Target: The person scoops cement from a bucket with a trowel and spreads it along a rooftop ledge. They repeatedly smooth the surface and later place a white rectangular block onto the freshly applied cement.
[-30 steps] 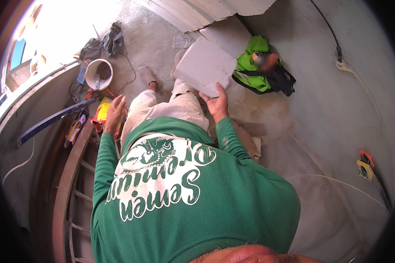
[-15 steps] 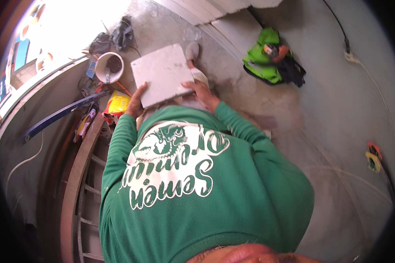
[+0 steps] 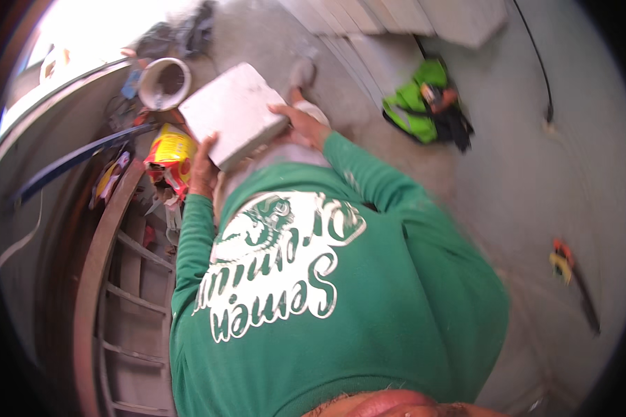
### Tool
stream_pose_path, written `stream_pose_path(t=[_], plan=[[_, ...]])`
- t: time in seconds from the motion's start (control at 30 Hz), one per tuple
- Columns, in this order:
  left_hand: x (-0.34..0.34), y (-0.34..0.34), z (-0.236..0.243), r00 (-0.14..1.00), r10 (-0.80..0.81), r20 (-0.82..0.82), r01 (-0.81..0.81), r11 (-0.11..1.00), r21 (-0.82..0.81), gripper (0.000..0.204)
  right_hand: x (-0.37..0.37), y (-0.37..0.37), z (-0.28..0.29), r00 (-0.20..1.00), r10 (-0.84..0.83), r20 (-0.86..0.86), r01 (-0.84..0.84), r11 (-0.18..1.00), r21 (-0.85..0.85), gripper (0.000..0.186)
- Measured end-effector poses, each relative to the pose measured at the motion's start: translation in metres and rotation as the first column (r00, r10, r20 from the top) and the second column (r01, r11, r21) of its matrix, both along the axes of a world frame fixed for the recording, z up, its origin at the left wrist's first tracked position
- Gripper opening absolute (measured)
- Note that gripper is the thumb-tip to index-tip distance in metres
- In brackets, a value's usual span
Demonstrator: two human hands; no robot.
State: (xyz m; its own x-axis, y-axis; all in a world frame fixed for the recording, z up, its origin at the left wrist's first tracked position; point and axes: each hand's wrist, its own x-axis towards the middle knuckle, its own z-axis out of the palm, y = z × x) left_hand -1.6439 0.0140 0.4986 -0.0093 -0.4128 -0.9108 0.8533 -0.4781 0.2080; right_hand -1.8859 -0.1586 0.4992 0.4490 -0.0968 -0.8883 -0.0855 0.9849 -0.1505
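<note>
A pale rectangular block (image 3: pixel 233 111) is held in front of my lower body, tilted so that one long side face shows. My left hand (image 3: pixel 204 161) grips its near left corner, fingers on the edge. At the right side of the block, my right hand (image 3: pixel 305 124) is closed on the edge, thumb toward the top face. Below the block are my legs, with one foot showing beyond it. A yellow and red bag (image 3: pixel 170 148) lies just left of my left hand, and a white bucket (image 3: pixel 144 87) holding something dark stands beyond the block's left corner.
A long blue bar (image 3: pixel 69 156) lies along the left, above a ladder (image 3: pixel 131 299). Pale panels (image 3: pixel 389 17) are at the top, a green and black fabric bundle (image 3: pixel 410 115) right of centre, a tool with an orange and yellow handle (image 3: pixel 562 264) far right. Cables run along the right.
A second ago only my right hand held the block and my left was apart. My left hand has since taken hold, and the block has moved left and tilted.
</note>
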Motion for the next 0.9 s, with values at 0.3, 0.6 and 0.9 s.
stream_pose_path(t=[0.3, 0.6, 0.9], plan=[[0.036, 0.021, -0.010, 0.848, -0.004, 0.530, -0.032, 0.998, 0.059, 0.066, 0.011, -0.038, -0.008, 0.833, 0.512, -0.209, -0.551, 0.799, -0.239, 0.083], [0.094, -0.011, 0.006, 0.875, 0.160, 0.456, -0.166, 0.986, -0.026, 0.061, 0.079, -0.117, 0.001, 0.832, 0.525, -0.178, -0.553, 0.765, -0.329, 0.095], [0.150, -0.115, 0.053, 0.949, 0.088, 0.302, -0.054, 0.991, -0.120, 0.068, 0.187, -0.206, -0.028, 0.845, 0.453, 0.283, -0.409, 0.890, -0.203, 0.087]])
